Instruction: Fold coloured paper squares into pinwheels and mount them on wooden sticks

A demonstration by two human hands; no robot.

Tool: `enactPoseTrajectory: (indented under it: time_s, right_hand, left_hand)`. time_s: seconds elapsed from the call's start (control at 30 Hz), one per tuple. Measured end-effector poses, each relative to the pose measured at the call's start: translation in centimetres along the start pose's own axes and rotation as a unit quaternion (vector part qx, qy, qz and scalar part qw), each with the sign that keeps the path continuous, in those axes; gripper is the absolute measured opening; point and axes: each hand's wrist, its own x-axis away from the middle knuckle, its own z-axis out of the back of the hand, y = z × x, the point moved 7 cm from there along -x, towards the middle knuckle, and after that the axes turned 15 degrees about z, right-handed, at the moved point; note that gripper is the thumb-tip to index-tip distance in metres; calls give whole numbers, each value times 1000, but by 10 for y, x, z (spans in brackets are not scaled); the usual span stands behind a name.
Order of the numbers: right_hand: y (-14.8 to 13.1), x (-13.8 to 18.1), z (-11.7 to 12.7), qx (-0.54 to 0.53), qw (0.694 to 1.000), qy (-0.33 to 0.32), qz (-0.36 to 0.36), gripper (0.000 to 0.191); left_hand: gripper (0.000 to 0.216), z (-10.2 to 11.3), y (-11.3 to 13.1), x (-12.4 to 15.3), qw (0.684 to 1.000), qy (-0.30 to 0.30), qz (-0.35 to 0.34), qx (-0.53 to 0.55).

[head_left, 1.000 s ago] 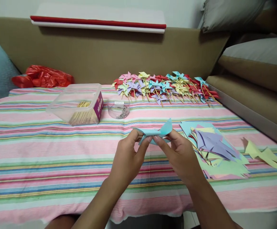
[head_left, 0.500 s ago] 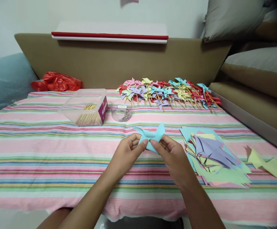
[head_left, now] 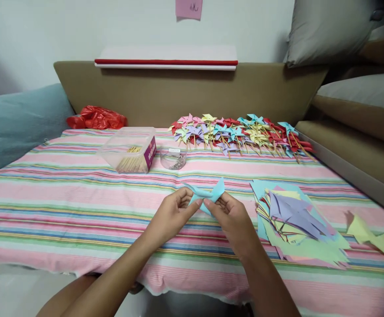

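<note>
A light blue paper pinwheel (head_left: pixel 208 196) is held between both hands above the striped cloth (head_left: pixel 96 211). My left hand (head_left: pixel 175 211) grips its left side, thumb pressed near the centre and fingers curled behind. My right hand (head_left: pixel 230 215) pinches the right side the same way, its thumb almost meeting the other. The pinwheel's upper points stick up and outward, and no stick shows on it. To the right lies a stack of cut coloured paper (head_left: pixel 294 220), with purple pieces on top.
Finished pinwheels on sticks (head_left: pixel 238 132) lie heaped at the back. A clear plastic box (head_left: pixel 131 154) holds wooden sticks; beside it stands a round clear container (head_left: pixel 174 158) of small metal pieces. A yellow cut sheet (head_left: pixel 373 235) lies far right, a red plastic bag (head_left: pixel 97 118) back left.
The camera view has tilted up and shifted slightly. Both thumbs still press at the pinwheel's centre; a small dark spot visible between them before is now mostly covered.
</note>
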Motion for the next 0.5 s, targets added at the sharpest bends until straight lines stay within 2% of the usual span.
enactPoseTrajectory:
  time_s: [0.07, 0.13, 0.2, 0.27, 0.33, 0.4, 0.5]
  right_hand:
    - [0, -2, 6, 11, 1000, 18, 12, 31]
    - [0, -5, 13, 13, 999, 49, 16, 36]
    - [-3, -7, 18, 2, 997, 75, 14, 41]
    - [-6, -9, 21, -10, 996, 91, 9, 46]
    - [-9, -10, 22, -13, 995, 96, 3, 49]
    - [-10, -10, 23, -10, 995, 98, -4, 53]
    - [-8, -10, 22, -17, 995, 94, -20, 55]
  left_hand:
    - [20, 14, 6, 1, 998, 8, -16, -68]
    - [22, 41, 17, -2, 987, 43, -33, -150]
    - [28, 87, 30, -6, 964, 152, -37, -215]
    - [31, 140, 43, -12, 927, 274, -12, -256]
    - [30, 185, 51, -23, 887, 344, 36, -306]
    - [27, 219, 56, -40, 866, 366, 79, -331]
    - [23, 246, 50, -74, 853, 328, 173, -368]
